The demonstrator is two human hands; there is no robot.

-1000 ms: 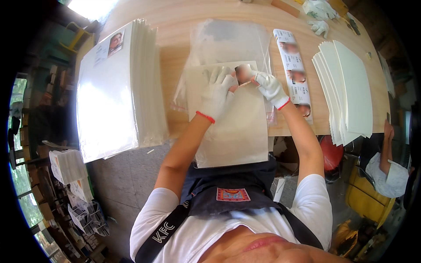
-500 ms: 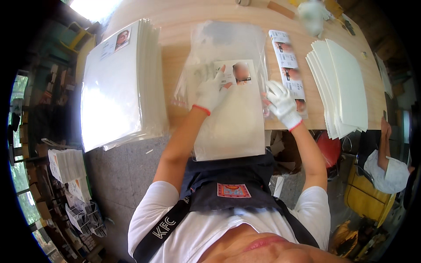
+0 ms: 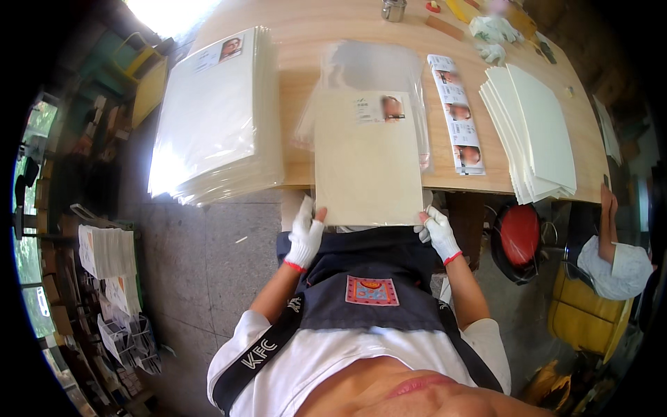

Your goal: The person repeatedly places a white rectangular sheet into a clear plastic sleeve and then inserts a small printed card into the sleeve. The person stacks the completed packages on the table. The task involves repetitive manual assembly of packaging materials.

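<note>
- Hands first: our left hand (image 3: pixel 304 236) in its white glove pinches the near left corner of the cream sheet (image 3: pixel 367 167), thumb on top, fingers closed on the edge.
- Our right hand (image 3: pixel 438 233), gloved too, grips the near right corner the same way.
- We see the sheet reach away from both hands, straight ahead. Its long side runs from us toward the far side of the wooden table (image 3: pixel 306 48), and its near end hangs over the table edge.
- We hold it evenly, so no hand is nearer than the other.
- We see a small photo label (image 3: pixel 381 108) at its far end, and clear plastic sleeves (image 3: pixel 368 66) lie under it.
- We see a big stack of sleeved sheets (image 3: pixel 215 115) to the left, and a strip of photo labels (image 3: pixel 458 115) and a pile of white sheets (image 3: pixel 531 128) to the right.
</note>
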